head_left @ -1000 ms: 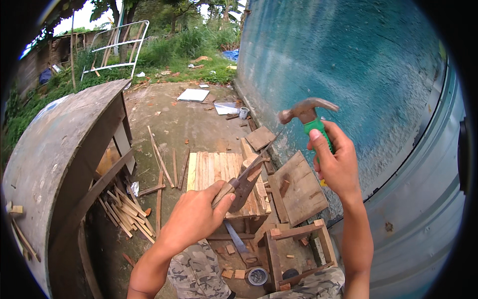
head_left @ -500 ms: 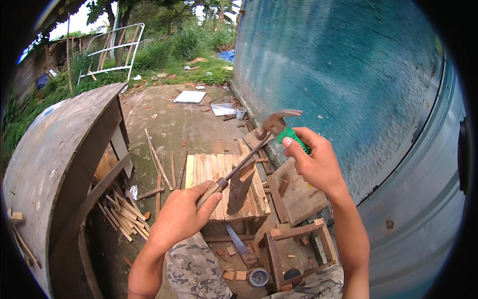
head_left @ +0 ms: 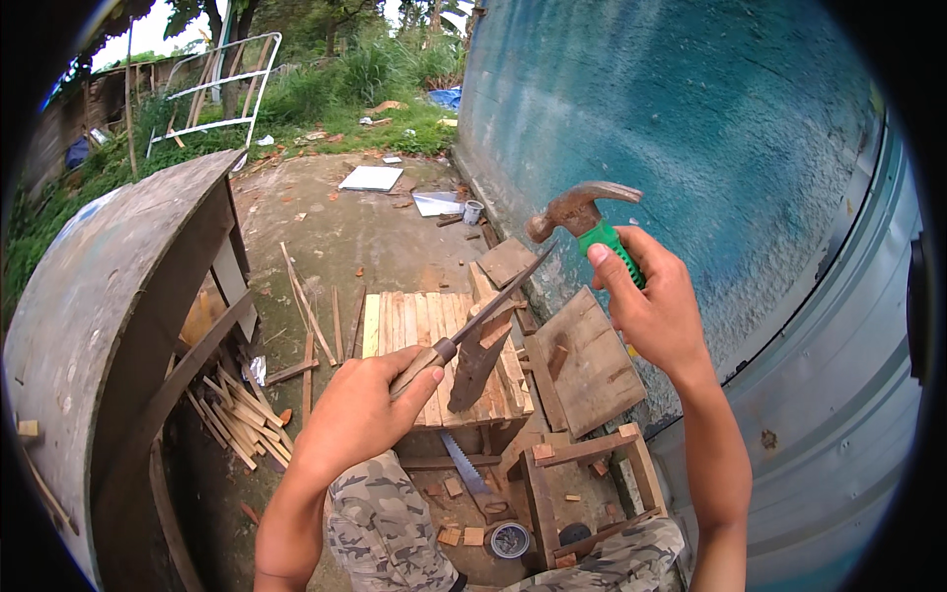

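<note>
My left hand is closed round the wooden handle of a tool with a long, thin dark metal blade; whether it is a file or a chisel I cannot tell. Its blade slants up and to the right, narrowing toward the tip. My right hand grips a claw hammer by its green handle. The rusty hammer head is just above the blade's tip, apart from it. Below the blade, a dark notched piece of wood leans on a low bench of light wooden slats.
Under the bench lies a handsaw, with a cup of small dark bits nearby. A wooden frame stands front right, before a board. Cut sticks lie beneath a large panel at left. A teal wall rises at right.
The hammer has lifted up and to the right, away from the blade's tip, and its head has tilted. My left hand has stayed nearly in place with its tool.
</note>
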Available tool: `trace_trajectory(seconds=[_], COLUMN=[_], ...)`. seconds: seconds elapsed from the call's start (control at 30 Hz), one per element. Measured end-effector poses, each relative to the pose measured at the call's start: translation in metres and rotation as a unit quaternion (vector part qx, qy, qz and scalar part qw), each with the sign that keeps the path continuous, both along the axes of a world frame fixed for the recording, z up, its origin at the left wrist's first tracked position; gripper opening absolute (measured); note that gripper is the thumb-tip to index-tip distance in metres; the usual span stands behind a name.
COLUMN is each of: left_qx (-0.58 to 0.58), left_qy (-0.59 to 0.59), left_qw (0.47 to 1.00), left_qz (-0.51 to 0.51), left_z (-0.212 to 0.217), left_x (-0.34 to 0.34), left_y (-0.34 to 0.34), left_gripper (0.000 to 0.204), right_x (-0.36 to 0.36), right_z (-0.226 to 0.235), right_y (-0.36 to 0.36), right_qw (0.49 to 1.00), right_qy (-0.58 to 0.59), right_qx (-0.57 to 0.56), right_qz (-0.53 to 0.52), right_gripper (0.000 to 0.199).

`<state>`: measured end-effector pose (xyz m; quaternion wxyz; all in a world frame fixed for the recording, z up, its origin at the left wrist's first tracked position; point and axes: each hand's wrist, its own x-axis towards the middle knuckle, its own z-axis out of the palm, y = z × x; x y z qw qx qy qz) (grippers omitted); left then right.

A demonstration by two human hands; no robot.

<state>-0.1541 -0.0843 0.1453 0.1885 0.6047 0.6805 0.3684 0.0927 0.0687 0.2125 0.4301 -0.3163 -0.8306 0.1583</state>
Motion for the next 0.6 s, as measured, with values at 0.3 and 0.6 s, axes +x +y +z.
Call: trace_trajectory(seconds=[0.3, 0.6], left_qx=[-0.001, 0.000], left_qy=[-0.007, 0.018], left_qw=[0.999, 0.999], left_qz=[-0.037, -0.030], left_z=[0.003, 0.004], left_x=[-0.001, -0.003], left_y=[-0.001, 0.006], left_gripper=[0.039, 0.041], right_x=[-0.017, -0.019], right_z=[-0.001, -0.018], right_y=[-0.003, -0.014], right_qw=[0.979, 0.997], right_qy=[-0.182, -0.046], right_qx=[-0.004, 0.032], right_qz=[-0.092, -0.056], right_gripper=[0.033, 0.039])
